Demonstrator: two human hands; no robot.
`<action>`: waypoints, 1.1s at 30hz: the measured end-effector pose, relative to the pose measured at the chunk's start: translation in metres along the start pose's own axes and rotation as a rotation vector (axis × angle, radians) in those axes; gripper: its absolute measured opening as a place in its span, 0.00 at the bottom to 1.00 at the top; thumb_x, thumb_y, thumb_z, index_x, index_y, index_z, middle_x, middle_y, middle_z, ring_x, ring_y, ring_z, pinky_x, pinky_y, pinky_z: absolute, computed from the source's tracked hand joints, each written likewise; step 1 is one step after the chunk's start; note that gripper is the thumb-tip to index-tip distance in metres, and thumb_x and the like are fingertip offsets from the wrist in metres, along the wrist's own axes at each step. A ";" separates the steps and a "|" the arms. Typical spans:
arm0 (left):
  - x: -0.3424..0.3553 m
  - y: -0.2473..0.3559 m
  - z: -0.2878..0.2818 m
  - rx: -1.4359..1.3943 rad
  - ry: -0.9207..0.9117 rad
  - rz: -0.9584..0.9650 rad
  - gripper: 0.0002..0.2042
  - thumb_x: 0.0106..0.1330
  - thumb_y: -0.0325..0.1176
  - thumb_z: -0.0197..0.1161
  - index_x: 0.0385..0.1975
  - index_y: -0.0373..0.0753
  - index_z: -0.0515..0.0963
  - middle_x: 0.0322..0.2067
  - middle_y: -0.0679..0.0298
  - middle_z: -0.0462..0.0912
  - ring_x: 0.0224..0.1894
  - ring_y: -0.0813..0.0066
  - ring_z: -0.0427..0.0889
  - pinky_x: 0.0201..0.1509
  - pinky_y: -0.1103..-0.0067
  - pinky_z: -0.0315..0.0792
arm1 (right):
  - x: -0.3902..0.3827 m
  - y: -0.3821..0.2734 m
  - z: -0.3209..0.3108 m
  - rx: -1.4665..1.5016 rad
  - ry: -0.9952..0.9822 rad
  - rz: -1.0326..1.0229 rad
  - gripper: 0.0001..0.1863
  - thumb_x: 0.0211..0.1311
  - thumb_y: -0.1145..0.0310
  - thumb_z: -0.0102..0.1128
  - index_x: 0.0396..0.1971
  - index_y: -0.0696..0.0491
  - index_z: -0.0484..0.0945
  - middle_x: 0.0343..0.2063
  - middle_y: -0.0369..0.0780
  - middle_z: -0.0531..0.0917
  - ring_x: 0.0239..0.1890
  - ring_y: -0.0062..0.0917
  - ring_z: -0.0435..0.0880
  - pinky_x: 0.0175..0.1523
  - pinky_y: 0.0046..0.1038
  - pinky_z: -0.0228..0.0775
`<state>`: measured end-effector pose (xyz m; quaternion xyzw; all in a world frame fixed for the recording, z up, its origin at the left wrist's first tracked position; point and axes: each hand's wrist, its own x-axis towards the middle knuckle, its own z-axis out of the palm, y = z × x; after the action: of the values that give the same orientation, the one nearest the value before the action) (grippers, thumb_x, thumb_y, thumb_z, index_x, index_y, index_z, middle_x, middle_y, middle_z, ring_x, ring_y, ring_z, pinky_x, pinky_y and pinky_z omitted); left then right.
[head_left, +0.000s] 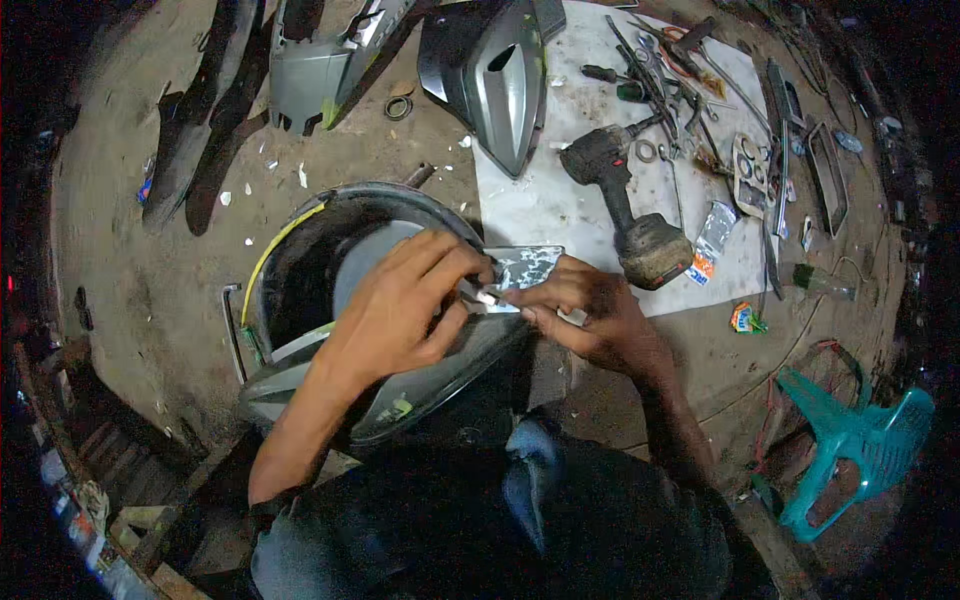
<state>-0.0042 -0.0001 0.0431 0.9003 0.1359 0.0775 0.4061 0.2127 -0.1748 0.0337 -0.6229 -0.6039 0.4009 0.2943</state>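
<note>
My left hand (408,298) is closed, with its thumb and fingertips around a small white piece (487,297) whose kind I cannot make out. Meeting it from the other side, my right hand (588,312) is closed in a pinch; whatever it grips is mostly hidden by the fingers. Just beyond the fingertips lies a flat grey plate (528,262) with patchy white marks. Under both hands is a dark grey plastic vehicle panel (395,400), resting across a black round tub (300,230) near my lap.
On a white sheet (540,215) at right lie a dirty cordless impact driver (615,185), several hand tools (660,85) and a small packet (712,240). More grey vehicle panels (510,90) lie far off. A teal plastic chair (860,450) stands at lower right.
</note>
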 end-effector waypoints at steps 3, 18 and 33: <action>0.005 -0.001 0.003 -0.029 -0.028 0.032 0.19 0.61 0.29 0.67 0.53 0.37 0.77 0.50 0.48 0.80 0.56 0.41 0.79 0.62 0.56 0.73 | -0.002 0.003 0.005 0.229 0.165 0.129 0.14 0.67 0.73 0.69 0.52 0.53 0.90 0.31 0.41 0.84 0.33 0.27 0.80 0.44 0.31 0.76; 0.003 -0.001 0.001 -0.008 -0.135 0.036 0.08 0.69 0.29 0.67 0.44 0.36 0.79 0.49 0.53 0.79 0.56 0.47 0.77 0.63 0.59 0.73 | -0.004 0.003 0.028 0.367 0.467 0.250 0.14 0.72 0.76 0.67 0.55 0.56 0.88 0.33 0.38 0.86 0.34 0.17 0.80 0.43 0.25 0.73; 0.011 0.003 -0.024 -0.079 0.457 -0.276 0.09 0.72 0.27 0.70 0.48 0.36 0.88 0.40 0.55 0.88 0.39 0.65 0.87 0.46 0.75 0.78 | -0.002 -0.003 0.025 0.085 0.486 0.017 0.16 0.66 0.78 0.70 0.53 0.52 0.88 0.28 0.42 0.82 0.31 0.32 0.77 0.39 0.35 0.73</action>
<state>0.0006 0.0186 0.0618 0.8159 0.3424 0.2280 0.4063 0.1899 -0.1797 0.0234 -0.6931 -0.4928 0.2669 0.4533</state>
